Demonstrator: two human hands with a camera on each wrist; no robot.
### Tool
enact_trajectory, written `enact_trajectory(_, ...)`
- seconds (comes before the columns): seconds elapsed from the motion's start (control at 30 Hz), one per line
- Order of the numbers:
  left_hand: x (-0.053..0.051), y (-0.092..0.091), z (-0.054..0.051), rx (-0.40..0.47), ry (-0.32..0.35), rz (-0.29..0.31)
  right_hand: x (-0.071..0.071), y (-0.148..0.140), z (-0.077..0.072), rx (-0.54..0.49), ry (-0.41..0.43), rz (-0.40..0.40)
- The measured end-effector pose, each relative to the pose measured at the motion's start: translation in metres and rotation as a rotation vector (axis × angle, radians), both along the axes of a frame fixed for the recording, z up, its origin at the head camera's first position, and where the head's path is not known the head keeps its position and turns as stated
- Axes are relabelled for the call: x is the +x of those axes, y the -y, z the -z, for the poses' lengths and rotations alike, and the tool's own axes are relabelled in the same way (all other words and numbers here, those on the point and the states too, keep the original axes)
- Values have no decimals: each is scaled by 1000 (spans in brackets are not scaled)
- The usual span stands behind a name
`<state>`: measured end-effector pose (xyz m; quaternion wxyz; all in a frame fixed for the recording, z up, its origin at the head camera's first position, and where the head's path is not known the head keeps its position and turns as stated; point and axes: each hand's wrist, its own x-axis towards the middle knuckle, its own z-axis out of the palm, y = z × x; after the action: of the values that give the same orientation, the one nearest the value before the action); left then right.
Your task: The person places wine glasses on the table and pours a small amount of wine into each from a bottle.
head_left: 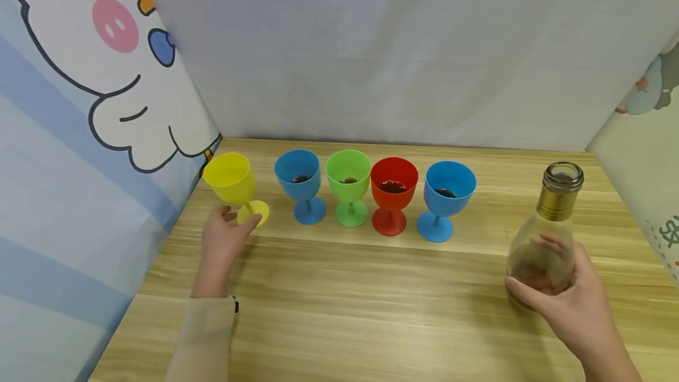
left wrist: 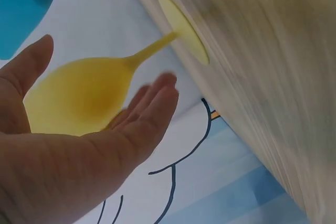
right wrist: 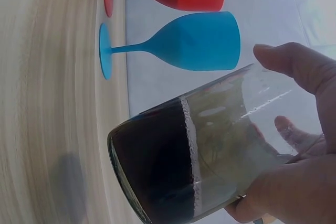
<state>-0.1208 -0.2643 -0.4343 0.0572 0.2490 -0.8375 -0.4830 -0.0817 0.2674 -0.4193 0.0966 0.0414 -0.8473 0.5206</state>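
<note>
My left hand [head_left: 227, 234] reaches in at the foot of a yellow goblet [head_left: 230, 178], thumb and fingers spread around it without gripping. In the left wrist view the yellow goblet [left wrist: 84, 95] stands on its round base, partly hidden behind the hand [left wrist: 100, 156]. My right hand [head_left: 575, 299] grips a clear glass bottle [head_left: 541, 252] with a gold neck band, its mouth uncovered. Dark liquid fills the bottom of the bottle [right wrist: 163, 161] in the right wrist view, where its base hangs above the tabletop.
Right of the yellow goblet, a blue goblet [head_left: 298, 175], a green goblet [head_left: 348, 178], a red goblet [head_left: 394, 184] and another blue goblet [head_left: 448, 190] stand in a row, each with a little dark liquid. Fabric walls [head_left: 403, 63] enclose the wooden table [head_left: 371, 311].
</note>
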Motion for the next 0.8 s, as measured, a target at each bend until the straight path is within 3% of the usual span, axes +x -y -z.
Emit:
enact_trajectory(0.3, -15, 10, 3, 84, -153, -91, 1, 2, 1, 7, -5, -26)
enact_trajectory(0.6, -30, 12, 10, 110, -275, -96, 2, 0, 0, 9, -8, -11)
enact_trajectory(0.8, -32, 12, 12, 92, -307, -111, 2, 0, 1, 12, -3, -9)
